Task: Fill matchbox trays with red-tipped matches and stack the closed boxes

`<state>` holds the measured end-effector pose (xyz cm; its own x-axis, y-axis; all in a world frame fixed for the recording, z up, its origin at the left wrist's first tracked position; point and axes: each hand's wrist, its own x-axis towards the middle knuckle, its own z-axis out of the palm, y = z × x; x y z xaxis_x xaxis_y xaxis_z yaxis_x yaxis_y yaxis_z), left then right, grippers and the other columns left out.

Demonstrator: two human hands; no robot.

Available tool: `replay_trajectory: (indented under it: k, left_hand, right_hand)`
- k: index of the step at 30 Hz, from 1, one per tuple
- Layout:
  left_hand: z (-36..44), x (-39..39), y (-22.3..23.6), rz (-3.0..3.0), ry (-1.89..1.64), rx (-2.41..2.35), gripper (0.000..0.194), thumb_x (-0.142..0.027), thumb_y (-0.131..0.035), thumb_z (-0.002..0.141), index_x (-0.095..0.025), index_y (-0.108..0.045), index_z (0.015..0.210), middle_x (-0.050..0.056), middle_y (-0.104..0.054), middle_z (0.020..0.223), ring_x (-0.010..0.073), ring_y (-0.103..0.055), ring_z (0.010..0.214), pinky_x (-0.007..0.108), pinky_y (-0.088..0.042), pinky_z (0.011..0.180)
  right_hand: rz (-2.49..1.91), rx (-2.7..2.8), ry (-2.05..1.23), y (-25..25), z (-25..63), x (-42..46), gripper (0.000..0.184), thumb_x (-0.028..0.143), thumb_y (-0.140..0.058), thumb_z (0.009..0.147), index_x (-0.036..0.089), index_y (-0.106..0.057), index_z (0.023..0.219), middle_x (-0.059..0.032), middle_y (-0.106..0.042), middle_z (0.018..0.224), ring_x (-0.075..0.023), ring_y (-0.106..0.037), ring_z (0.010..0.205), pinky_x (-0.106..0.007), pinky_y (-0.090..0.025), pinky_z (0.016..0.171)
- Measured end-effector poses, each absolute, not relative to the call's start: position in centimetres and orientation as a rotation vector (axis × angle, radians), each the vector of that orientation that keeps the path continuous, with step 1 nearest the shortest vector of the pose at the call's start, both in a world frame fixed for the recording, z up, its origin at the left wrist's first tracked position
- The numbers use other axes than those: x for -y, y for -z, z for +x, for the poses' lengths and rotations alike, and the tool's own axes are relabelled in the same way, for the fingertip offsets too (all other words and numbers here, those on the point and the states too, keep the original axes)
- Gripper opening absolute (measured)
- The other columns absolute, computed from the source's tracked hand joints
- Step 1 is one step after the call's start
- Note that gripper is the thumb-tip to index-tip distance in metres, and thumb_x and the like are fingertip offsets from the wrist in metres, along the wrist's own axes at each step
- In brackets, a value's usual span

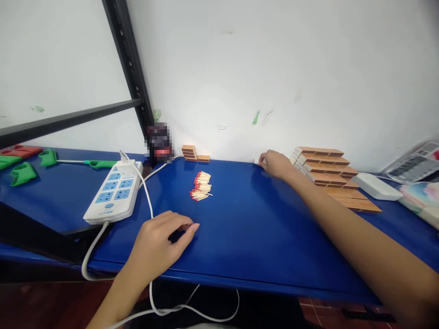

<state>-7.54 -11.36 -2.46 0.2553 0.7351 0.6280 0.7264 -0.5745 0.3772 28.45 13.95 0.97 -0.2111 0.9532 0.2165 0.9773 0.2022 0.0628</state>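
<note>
My right hand (273, 163) reaches to the back of the blue table, by the wall, its fingers pinched on a small white piece (256, 161). Most of that piece is hidden by the fingers, and its kind is unclear. Nearer the front edge, my left hand (164, 240) rests low over the table with curled fingers and thumb together, and nothing shows in it. Beyond that hand lies a pile of red-tipped matches (202, 186). Stacked matchboxes (325, 167) with brown sides and white ends stand right of my right hand.
A small stack of matchboxes (189, 153) stands at the back, left of centre. A white power strip (115, 194) with cables lies left, beside a black metal frame (132, 59). Green lighters (99, 163) lie farther left. A white box (377, 186) is at the right.
</note>
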Motion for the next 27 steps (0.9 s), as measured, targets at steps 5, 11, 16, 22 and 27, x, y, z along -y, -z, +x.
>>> replay_trajectory:
  k: [5, 11, 16, 22, 27]
  left_hand:
    - [-7.4, 11.3, 2.5, 2.471, -1.219, -1.495, 0.009, -0.031, -0.070, 0.101, -0.024, -0.075, 0.098, -0.001, -0.077, 0.088, 0.0151, -0.070, 0.078, 0.029, -0.054, 0.073]
    - [-7.6, 11.3, 2.2, 2.470, -1.029, -1.596, 0.052, -0.053, -0.079, 0.091, -0.026, -0.067, 0.134, 0.004, -0.073, 0.103, 0.0232, -0.068, 0.095, 0.037, -0.056, 0.084]
    - [-7.6, 10.8, 2.3, 2.499, -0.905, -1.602, 0.042, -0.053, -0.075, 0.094, -0.023, -0.072, 0.123, 0.007, -0.070, 0.112, 0.0268, -0.065, 0.104, 0.042, -0.055, 0.091]
    - [-7.6, 10.6, 2.5, 2.499, -0.903, -1.586, 0.029, -0.047, -0.073, 0.096, -0.024, -0.075, 0.114, 0.006, -0.069, 0.111, 0.0253, -0.064, 0.103, 0.042, -0.054, 0.094]
    - [-7.6, 10.9, 2.2, 2.496, -0.893, -1.573, 0.035, -0.052, -0.074, 0.094, -0.025, -0.075, 0.117, 0.006, -0.070, 0.111, 0.0261, -0.064, 0.104, 0.043, -0.054, 0.093]
  right_hand:
    - [-1.368, 2.383, 0.044, -2.0, 25.3, -7.5, 0.021, 0.034, -0.063, 0.100, 0.017, -0.075, 0.097, -0.0084, -0.070, 0.092, -0.0206, -0.062, 0.083, -0.031, -0.043, 0.076]
    - [-0.776, 2.561, -0.443, -2.3, 17.5, 3.0, 0.007, 0.027, -0.070, 0.099, 0.022, -0.074, 0.095, -0.0021, -0.066, 0.090, -0.0147, -0.056, 0.075, -0.028, -0.040, 0.072]
    - [-0.692, 2.476, -0.688, -0.5, 15.5, 2.8, 0.016, 0.035, -0.069, 0.102, 0.022, -0.073, 0.094, 0.0020, -0.059, 0.077, -0.0136, -0.052, 0.069, -0.027, -0.039, 0.068]
    - [-0.901, 2.336, -0.493, 1.2, 15.6, -1.1, 0.005, 0.024, -0.073, 0.098, 0.020, -0.076, 0.100, 0.0013, -0.058, 0.082, -0.0127, -0.051, 0.072, -0.027, -0.037, 0.070]
    - [-0.966, 2.411, -0.436, 2.2, 15.2, -1.3, 0.008, 0.022, -0.069, 0.100, 0.019, -0.071, 0.094, -0.0004, -0.058, 0.087, -0.0130, -0.051, 0.074, -0.027, -0.035, 0.070]
